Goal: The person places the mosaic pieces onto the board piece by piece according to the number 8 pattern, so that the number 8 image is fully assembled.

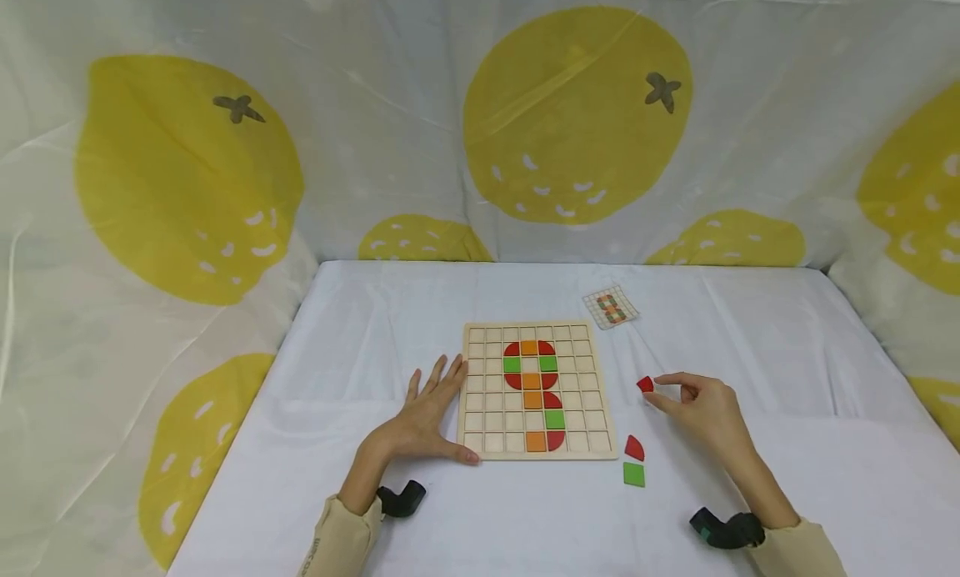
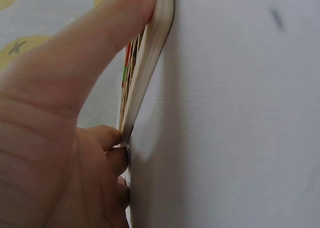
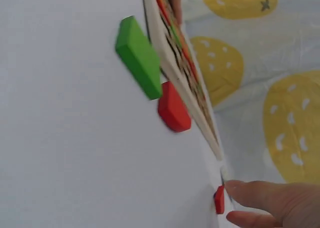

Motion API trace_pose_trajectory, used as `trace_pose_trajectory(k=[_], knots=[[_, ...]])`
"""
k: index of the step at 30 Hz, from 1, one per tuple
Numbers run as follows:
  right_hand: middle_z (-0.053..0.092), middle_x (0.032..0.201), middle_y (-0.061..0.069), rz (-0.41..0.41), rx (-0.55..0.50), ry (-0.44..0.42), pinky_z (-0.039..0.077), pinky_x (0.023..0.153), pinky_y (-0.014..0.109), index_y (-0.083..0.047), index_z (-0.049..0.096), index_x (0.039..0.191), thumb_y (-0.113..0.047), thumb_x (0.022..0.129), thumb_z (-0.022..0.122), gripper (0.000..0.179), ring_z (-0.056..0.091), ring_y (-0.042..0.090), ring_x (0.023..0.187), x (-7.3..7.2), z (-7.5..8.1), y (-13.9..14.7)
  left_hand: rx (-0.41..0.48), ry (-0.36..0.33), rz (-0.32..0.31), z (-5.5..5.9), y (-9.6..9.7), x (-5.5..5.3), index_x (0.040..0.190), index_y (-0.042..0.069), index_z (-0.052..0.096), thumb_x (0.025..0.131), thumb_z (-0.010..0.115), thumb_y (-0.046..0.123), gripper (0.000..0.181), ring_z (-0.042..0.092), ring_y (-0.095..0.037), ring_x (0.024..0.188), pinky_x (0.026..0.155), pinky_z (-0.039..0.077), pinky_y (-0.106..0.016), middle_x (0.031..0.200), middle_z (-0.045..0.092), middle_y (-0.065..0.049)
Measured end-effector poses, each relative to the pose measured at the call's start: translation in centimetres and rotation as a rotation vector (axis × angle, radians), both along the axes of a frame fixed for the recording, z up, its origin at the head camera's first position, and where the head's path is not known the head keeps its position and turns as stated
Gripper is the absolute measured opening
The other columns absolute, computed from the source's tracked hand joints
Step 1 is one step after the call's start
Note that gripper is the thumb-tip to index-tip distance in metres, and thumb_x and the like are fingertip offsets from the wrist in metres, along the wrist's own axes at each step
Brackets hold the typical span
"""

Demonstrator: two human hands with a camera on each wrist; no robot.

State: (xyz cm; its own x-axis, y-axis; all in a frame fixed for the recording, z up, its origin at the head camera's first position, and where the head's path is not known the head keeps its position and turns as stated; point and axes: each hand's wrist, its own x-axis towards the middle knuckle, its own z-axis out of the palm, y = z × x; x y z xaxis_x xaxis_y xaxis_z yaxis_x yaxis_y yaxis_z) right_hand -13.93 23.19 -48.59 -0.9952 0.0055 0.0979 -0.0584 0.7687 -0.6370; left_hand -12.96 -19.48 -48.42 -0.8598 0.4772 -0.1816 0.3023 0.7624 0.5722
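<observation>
A wooden grid board (image 1: 585,393) lies on the table, with red, green and orange tiles set in a curved figure in its cells. My left hand (image 1: 423,423) rests at the board's left side with fingers spread, its thumb at the lower left corner; in the left wrist view the thumb (image 2: 85,58) meets the board's edge. To the right of the board, my right hand (image 1: 701,406) pinches a small red tile (image 1: 645,383) between thumb and forefinger. A red quarter-round tile (image 1: 634,448) and a green square tile (image 1: 633,474) lie near the board's lower right corner.
A small pattern card (image 1: 611,308) showing a similar coloured figure on a grid lies behind the board, to its right. White cloth (image 1: 360,318) covers the table. A curtain printed with lemons (image 1: 577,114) hangs around the back and sides.
</observation>
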Motion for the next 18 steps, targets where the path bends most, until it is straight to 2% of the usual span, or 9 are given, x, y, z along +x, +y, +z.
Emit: trace_pose_trajectory(k=[4, 8, 11, 15, 18], knots=[[0.033, 0.056, -0.004, 0.01, 0.025, -0.024, 0.021, 0.048, 0.022, -0.005, 0.08, 0.108, -0.023, 0.085, 0.086, 0.03, 0.028, 0.01, 0.051, 0.0, -0.7, -0.2, 0.012, -0.001, 0.006, 0.0, 0.0, 0.1, 0.166, 0.004, 0.006, 0.069, 0.091, 0.058, 0.14, -0.009, -0.041, 0.162, 0.124, -0.01, -0.07, 0.176, 0.001, -0.014], [0.032, 0.058, -0.004, 0.044, -0.002, -0.033, 0.022, 0.049, 0.022, -0.006, 0.08, 0.11, -0.015, 0.087, 0.083, 0.025, 0.028, 0.01, 0.053, -0.2, -0.9, -0.5, 0.018, 0.0, 0.006, -0.1, 0.0, 0.1, 0.166, 0.004, 0.007, 0.069, 0.091, 0.058, 0.14, -0.009, -0.041, 0.162, 0.124, -0.01, -0.07, 0.176, 0.001, -0.014], [0.033, 0.059, -0.003, 0.074, -0.025, -0.071, 0.024, 0.05, 0.023, -0.008, 0.079, 0.114, -0.012, 0.09, 0.079, 0.025, 0.029, 0.01, 0.055, -0.4, -0.7, -0.6, 0.015, 0.0, 0.004, -0.1, 0.0, 0.1, 0.166, 0.004, 0.007, 0.069, 0.091, 0.058, 0.14, -0.008, -0.041, 0.162, 0.124, -0.01, -0.07, 0.176, 0.001, -0.014], [0.036, 0.059, -0.001, 0.073, -0.004, -0.114, 0.023, 0.049, 0.024, -0.007, 0.077, 0.118, -0.021, 0.088, 0.083, 0.033, 0.032, 0.013, 0.055, -0.6, -0.5, -1.2, 0.01, 0.004, 0.003, -0.2, -0.1, 0.1, 0.166, 0.004, 0.007, 0.069, 0.091, 0.058, 0.139, -0.008, -0.041, 0.162, 0.124, -0.01, -0.07, 0.176, 0.001, -0.014], [0.039, 0.058, 0.0, 0.058, 0.03, -0.112, 0.022, 0.049, 0.023, -0.007, 0.077, 0.117, -0.027, 0.085, 0.086, 0.039, 0.034, 0.015, 0.055, -1.0, -0.4, -1.7, 0.012, 0.004, 0.004, -0.2, -0.1, 0.1, 0.166, 0.004, 0.007, 0.069, 0.091, 0.058, 0.139, -0.008, -0.041, 0.162, 0.124, -0.01, -0.07, 0.176, 0.001, -0.015]])
